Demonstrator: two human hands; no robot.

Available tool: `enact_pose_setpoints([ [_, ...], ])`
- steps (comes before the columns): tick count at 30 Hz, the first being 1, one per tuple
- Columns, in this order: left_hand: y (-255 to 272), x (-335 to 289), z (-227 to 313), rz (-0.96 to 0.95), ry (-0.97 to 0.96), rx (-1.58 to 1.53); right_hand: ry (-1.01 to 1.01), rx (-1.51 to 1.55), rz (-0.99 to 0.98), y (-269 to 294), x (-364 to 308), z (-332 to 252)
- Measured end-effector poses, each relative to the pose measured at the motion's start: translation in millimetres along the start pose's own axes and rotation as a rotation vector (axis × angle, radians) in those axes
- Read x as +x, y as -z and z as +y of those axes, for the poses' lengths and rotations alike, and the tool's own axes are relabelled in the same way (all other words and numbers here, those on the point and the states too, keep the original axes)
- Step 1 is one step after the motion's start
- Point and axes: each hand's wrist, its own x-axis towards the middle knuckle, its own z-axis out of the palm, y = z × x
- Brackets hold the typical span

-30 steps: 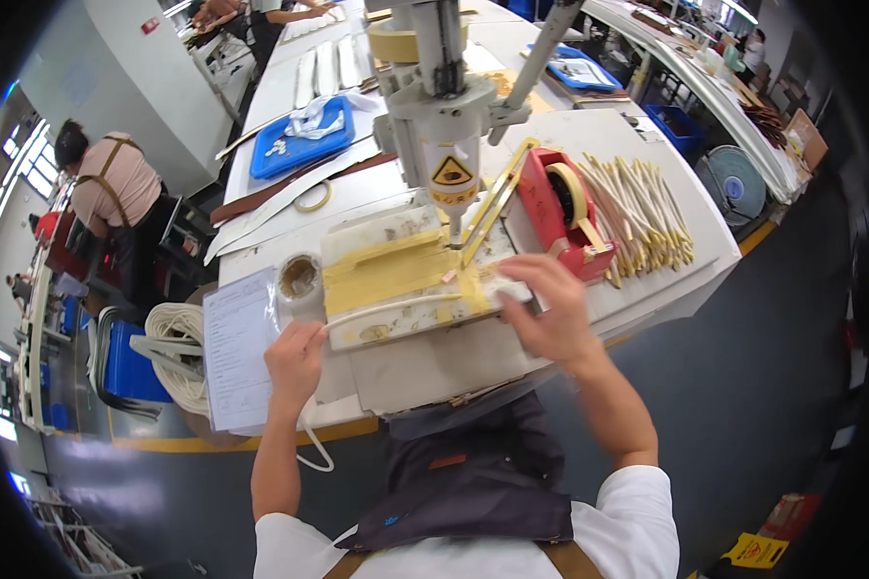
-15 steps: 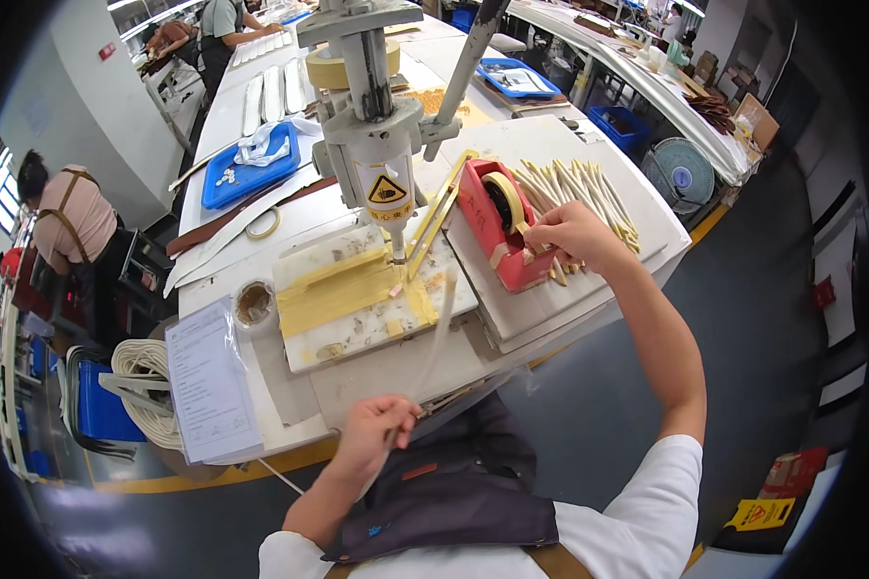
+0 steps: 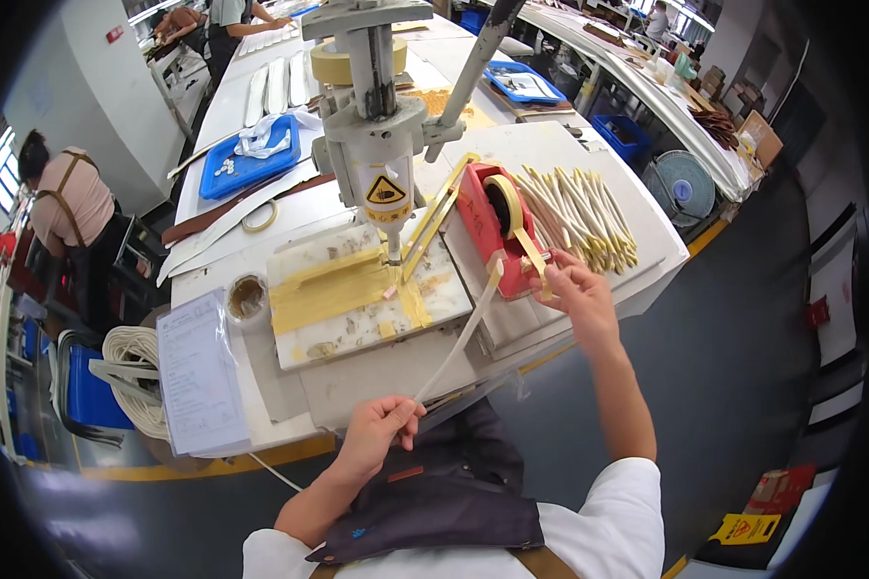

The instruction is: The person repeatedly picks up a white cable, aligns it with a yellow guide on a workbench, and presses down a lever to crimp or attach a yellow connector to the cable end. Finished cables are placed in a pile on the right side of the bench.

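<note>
White cord (image 3: 459,344): head view; thin, round, yellowish tip beside red dispenser (image 3: 481,230).
Left hand (image 3: 381,434): fingers clamped around cord.
Right hand (image 3: 574,294): thumb and fingers pinched on flat yellow tape (image 3: 531,253).
Dispenser: blocky, beside heaped yellow-tipped cords (image 3: 579,217).
Stained slab (image 3: 352,335): white, mottled, flat, yellow-patched.

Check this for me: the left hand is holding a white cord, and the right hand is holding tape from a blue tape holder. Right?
Not quite: the tape holder is red, not blue, as the head view shows. The left hand is holding a white cord, and the right hand is holding tape from it.
</note>
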Motion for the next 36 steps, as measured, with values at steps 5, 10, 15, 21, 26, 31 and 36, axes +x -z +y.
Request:
enact_pose_setpoints([
  [5,-5,10,13,0.0,-0.024,0.037,0.176,-0.337,0.088,4,5,28],
  [10,-7,7,21,-0.023,-0.061,0.031,0.191,-0.392,0.138,21,0,32],
  [15,-16,1,24,-0.011,-0.099,0.14,0.144,-0.153,-0.158,-18,-64,-11],
  [21,-34,-8,21,0.006,-0.188,0.234,0.228,-0.376,-0.592,-80,-97,-5],
  [26,-34,-18,22,0.02,-0.234,0.29,0.208,-0.403,-0.558,-87,-98,-1],
  [31,-36,-21,21,0.057,-0.396,0.419,0.139,-0.361,-0.574,-89,-96,-9],
  [36,-39,-16,14,0.161,-0.771,0.652,0.236,-0.424,-0.594,-85,-93,-13],
])
